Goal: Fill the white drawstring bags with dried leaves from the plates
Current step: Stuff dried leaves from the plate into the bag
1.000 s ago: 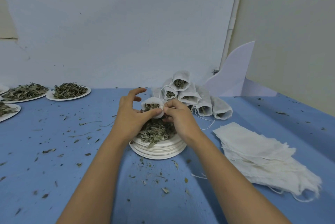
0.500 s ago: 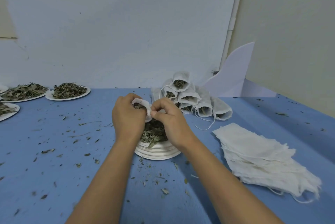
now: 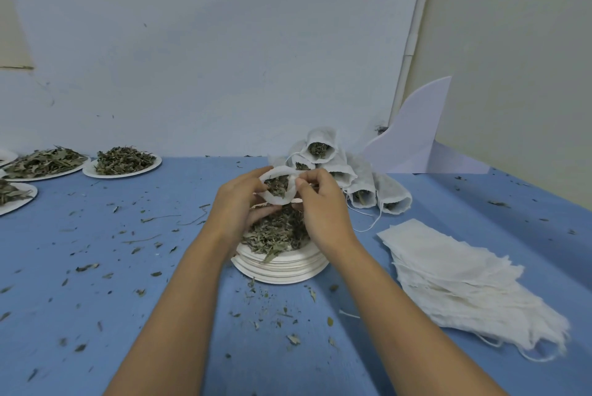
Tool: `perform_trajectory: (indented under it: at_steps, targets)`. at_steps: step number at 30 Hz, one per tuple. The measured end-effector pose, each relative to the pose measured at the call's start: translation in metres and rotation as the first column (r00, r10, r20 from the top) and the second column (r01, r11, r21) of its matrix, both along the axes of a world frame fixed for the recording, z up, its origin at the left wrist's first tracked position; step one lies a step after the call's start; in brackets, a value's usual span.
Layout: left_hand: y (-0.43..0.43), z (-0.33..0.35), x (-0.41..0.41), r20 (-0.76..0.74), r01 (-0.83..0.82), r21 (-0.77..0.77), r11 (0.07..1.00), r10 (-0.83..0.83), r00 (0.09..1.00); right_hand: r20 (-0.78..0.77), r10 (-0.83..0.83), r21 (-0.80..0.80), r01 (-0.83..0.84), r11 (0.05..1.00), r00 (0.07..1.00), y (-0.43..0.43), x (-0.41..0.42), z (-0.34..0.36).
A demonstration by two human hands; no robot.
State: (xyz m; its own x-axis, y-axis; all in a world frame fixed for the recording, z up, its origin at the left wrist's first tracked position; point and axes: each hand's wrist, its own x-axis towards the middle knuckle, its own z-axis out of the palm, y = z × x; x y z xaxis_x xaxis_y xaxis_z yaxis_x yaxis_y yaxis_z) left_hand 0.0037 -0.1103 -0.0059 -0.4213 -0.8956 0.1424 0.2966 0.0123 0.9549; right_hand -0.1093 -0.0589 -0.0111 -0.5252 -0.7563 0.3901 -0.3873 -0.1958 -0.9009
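Observation:
A white drawstring bag (image 3: 278, 201) with dried leaves inside hangs just above a stack of white plates (image 3: 282, 267) that carries a heap of dried leaves (image 3: 275, 234). My left hand (image 3: 238, 208) grips the bag from the left, fingers curled round its body. My right hand (image 3: 323, 210) pinches the bag's rim on the right, holding the mouth open toward me. Several filled bags (image 3: 346, 176) lie piled behind. A pile of flat empty bags (image 3: 461, 280) lies at the right.
Three more plates of dried leaves (image 3: 123, 162) sit at the far left of the blue table (image 3: 96, 267). Leaf crumbs are scattered across the table. A white cut-out board (image 3: 413, 139) leans at the back right by the wall.
The bag's mouth, closed in under my hands half a second ago, now stands open and faces me. Both hands have stayed above the plate stack.

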Motion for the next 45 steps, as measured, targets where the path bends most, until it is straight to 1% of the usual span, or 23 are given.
perform_trajectory:
  at_steps: [2,5,8,11,13,14,16,17,18,19,20,21,23,25,26,28,32,34,36,38,43,45]
  targets:
    - [0.0,-0.005,0.001,0.053,-0.062,-0.094,0.994,0.067,0.996,0.012,0.01,0.01,-0.01,1.0,1.0,-0.001,0.0,-0.001]
    - [0.001,-0.01,-0.001,0.16,-0.227,-0.283,0.932,0.279,0.947,0.016,0.054,0.019,-0.054,0.998,0.998,0.0,0.003,0.0]
    - [0.002,-0.009,-0.004,0.209,-0.391,-0.409,0.824,0.502,0.839,-0.083,0.142,-0.014,-0.143,0.99,0.986,0.004,0.007,-0.001]
    - [0.001,-0.011,-0.005,0.217,-0.478,-0.436,0.763,0.605,0.766,-0.188,0.259,-0.024,-0.268,0.963,0.947,0.008,0.014,-0.003]
    - [0.0,-0.011,-0.004,0.222,-0.485,-0.43,0.761,0.611,0.76,-0.214,0.256,-0.02,-0.266,0.964,0.943,0.007,0.015,-0.003]
    - [0.0,-0.01,-0.003,0.216,-0.479,-0.422,0.77,0.599,0.771,-0.231,0.213,-0.025,-0.225,0.974,0.949,0.005,0.014,-0.003]
    - [-0.001,-0.008,-0.003,0.184,-0.437,-0.39,0.811,0.533,0.826,-0.247,0.066,-0.04,-0.078,0.996,0.967,0.003,0.009,-0.002]
    - [0.0,-0.007,-0.003,0.16,-0.404,-0.368,0.838,0.485,0.86,-0.208,0.016,-0.058,-0.029,0.998,0.978,0.002,0.006,-0.002]
    - [0.0,-0.007,-0.003,0.143,-0.375,-0.352,0.857,0.446,0.884,-0.128,0.007,-0.075,-0.017,0.997,0.992,0.002,0.003,-0.002]
    - [0.0,-0.007,-0.003,0.141,-0.363,-0.347,0.865,0.431,0.891,-0.032,0.034,-0.079,-0.036,0.996,0.999,0.003,0.002,-0.001]
    - [0.0,-0.008,-0.003,0.145,-0.368,-0.343,0.864,0.436,0.888,0.008,0.061,-0.067,-0.06,0.996,0.998,0.004,0.001,-0.001]
    - [-0.002,-0.009,-0.002,0.144,-0.384,-0.325,0.864,0.447,0.883,-0.024,0.073,-0.026,-0.074,0.997,0.997,0.006,-0.002,-0.001]
    - [-0.005,-0.01,-0.002,0.099,-0.419,-0.242,0.875,0.451,0.887,-0.206,0.151,0.146,-0.123,0.982,0.967,0.007,-0.008,-0.006]
    - [-0.008,-0.01,0.0,0.043,-0.445,-0.163,0.88,0.457,0.888,-0.416,0.267,0.352,-0.117,0.929,0.869,0.006,-0.011,-0.009]
    - [-0.009,-0.009,0.0,0.025,-0.454,-0.137,0.88,0.461,0.887,-0.49,0.313,0.424,-0.091,0.901,0.814,0.006,-0.011,-0.011]
    - [-0.01,-0.008,0.002,0.005,-0.461,-0.111,0.881,0.464,0.886,-0.54,0.376,0.511,-0.062,0.857,0.753,0.003,-0.012,-0.016]
    - [-0.01,-0.011,0.003,0.011,-0.476,-0.101,0.873,0.48,0.877,-0.558,0.479,0.605,-0.062,0.794,0.678,-0.008,-0.013,-0.018]
    - [-0.011,-0.012,0.003,0.0,-0.474,-0.092,0.876,0.476,0.879,-0.568,0.487,0.612,-0.056,0.789,0.664,-0.012,-0.014,-0.017]
    - [-0.011,-0.011,0.004,-0.007,-0.48,-0.092,0.873,0.481,0.877,-0.595,0.46,0.568,-0.06,0.821,0.659,-0.015,-0.016,-0.016]
    - [-0.01,-0.011,0.005,-0.02,-0.492,-0.085,0.866,0.492,0.87,-0.608,0.433,0.526,-0.07,0.847,0.666,-0.015,-0.017,-0.015]
    - [-0.007,-0.01,0.005,-0.025,-0.492,-0.073,0.868,0.492,0.87,-0.618,0.388,0.468,-0.076,0.88,0.684,-0.014,-0.016,-0.013]
    - [-0.007,-0.01,0.005,-0.022,-0.504,-0.079,0.86,0.504,0.864,-0.624,0.333,0.438,-0.036,0.898,0.707,-0.011,-0.014,-0.01]
